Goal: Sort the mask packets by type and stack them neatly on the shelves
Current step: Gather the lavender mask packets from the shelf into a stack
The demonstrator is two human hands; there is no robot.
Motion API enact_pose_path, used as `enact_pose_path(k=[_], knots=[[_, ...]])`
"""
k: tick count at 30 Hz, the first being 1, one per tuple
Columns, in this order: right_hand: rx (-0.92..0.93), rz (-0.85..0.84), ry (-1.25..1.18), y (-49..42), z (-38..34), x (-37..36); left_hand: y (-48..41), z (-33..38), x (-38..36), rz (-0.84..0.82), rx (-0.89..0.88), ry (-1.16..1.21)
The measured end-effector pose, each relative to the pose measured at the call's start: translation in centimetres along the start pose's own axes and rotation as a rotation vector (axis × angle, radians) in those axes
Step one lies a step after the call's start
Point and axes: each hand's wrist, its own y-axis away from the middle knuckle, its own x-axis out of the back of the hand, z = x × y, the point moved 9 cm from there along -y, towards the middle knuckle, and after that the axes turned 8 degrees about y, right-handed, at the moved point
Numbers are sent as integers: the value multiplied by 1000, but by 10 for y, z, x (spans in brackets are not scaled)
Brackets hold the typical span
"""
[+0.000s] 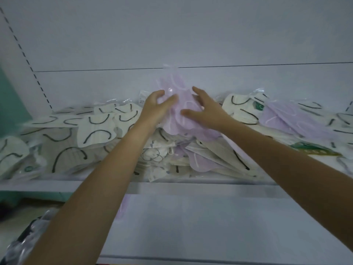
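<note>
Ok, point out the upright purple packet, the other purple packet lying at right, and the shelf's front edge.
upright purple packet [177, 83]: head view, its upper half.
other purple packet [282, 115]: head view, middle of its top face.
shelf front edge [191, 186]: head view, bare middle stretch of the lip.

Left hand [154, 106] partly hides the lilac packet [178, 84].

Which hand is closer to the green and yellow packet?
Right. The right hand sits left of the green and yellow packet; the left hand is farther left, across the purple packet both touch.
</note>
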Motion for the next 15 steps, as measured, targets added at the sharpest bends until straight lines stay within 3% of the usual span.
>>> enact_pose_path(k=[4, 6, 9, 15], knots=[[-42, -80, 0, -5, 1, -9, -2, 0, 14, 75, -76, -67], [-116, -131, 248, -8, 23, 1, -3, -4, 28, 92, -68, -71], [-262, -342, 619, -1, 70, 3, -2, -7, 44, 109, -56, -69], [-284, -245, 398, 0, 78, 10, 7, -8, 45, 135, -52, -79]])
